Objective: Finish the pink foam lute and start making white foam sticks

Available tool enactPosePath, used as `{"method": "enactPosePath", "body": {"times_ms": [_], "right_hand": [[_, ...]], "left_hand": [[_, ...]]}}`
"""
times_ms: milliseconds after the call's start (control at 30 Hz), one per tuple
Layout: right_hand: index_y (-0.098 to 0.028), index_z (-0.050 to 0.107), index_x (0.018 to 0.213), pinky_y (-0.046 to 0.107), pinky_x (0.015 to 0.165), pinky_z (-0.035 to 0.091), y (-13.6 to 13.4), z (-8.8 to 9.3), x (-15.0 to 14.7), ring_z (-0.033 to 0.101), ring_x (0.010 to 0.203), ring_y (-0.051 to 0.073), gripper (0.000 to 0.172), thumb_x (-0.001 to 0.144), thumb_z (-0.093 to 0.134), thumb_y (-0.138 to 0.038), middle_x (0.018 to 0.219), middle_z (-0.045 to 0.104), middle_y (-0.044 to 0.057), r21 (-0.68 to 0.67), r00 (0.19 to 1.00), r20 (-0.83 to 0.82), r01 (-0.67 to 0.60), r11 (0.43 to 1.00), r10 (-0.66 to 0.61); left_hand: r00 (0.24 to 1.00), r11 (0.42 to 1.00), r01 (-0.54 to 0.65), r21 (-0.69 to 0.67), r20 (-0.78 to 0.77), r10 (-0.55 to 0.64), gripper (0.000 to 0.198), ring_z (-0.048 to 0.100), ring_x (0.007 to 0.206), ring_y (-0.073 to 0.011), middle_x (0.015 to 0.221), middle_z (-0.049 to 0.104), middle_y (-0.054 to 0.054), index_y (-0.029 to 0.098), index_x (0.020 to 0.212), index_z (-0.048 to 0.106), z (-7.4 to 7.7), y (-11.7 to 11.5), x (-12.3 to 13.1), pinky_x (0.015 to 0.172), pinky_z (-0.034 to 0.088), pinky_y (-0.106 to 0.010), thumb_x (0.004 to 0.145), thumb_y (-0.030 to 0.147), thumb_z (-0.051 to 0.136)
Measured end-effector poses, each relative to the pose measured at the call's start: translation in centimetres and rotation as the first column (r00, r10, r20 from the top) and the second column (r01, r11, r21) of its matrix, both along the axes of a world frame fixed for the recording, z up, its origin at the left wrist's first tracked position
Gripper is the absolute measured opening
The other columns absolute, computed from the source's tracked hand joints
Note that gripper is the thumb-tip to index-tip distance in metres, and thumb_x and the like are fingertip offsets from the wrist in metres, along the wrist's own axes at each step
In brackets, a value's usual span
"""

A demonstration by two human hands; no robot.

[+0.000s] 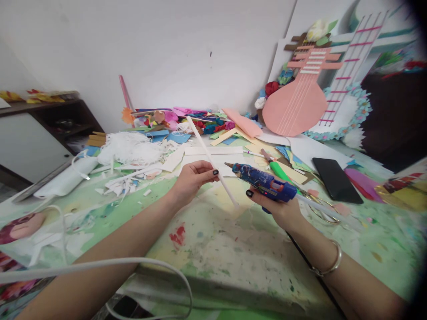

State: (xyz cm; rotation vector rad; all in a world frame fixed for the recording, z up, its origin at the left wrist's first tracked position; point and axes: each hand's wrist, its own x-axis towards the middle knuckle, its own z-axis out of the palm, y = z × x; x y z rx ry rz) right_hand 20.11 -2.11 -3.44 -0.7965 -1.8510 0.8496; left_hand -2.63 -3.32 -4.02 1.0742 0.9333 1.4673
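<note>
My left hand pinches a thin white paper strip near its middle. The strip slants, its upper end leaning away to the left and its lower end toward me. In my right hand is a blue hot glue gun, gripped by its handle, with a clear glue stick poking out behind. Its metal nozzle points left, close to the strip but apart from it. A small red light glows on the gun's side. Behind the strip, folded white paper lies on the table.
Paper scraps and white shreds crowd the table's back. A black phone, scissors and a green-handled tool lie right. A pink paper lute leans against the wall. A white cable loops across the front left.
</note>
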Motion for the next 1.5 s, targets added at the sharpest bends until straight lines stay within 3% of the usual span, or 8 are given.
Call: {"method": "enactPosePath", "body": {"times_ms": [367,1500], "right_hand": [[-0.019,0.056,0.071,0.026,0.053,0.037,-0.09,0.30,0.00,0.048,0.058,0.012,0.016,0.074,0.068,-0.030,0.066,0.054,-0.002,0.020,0.998,0.032,-0.047,0.999,0.046],[-0.019,0.063,0.082,0.027,0.059,0.043,-0.09,0.40,-0.24,0.055,0.065,0.016,0.012,0.075,0.065,-0.028,0.075,0.063,0.001,-0.032,0.990,0.117,-0.076,0.997,0.079]], "left_hand": [[0.996,0.992,-0.094,0.081,-0.001,0.094,0.022,0.064,0.064,-0.0129,0.070,0.070,-0.004,0.012,0.074,0.066,-0.08,0.29,-0.20,0.069,0.051,-0.027,0.061,0.021,0.081],[0.977,0.990,-0.134,0.035,0.173,0.126,0.023,0.063,0.060,-0.0098,0.064,0.069,-0.002,0.012,0.072,0.065,0.75,0.44,-0.93,0.064,0.048,-0.021,0.058,0.019,0.082]]}}
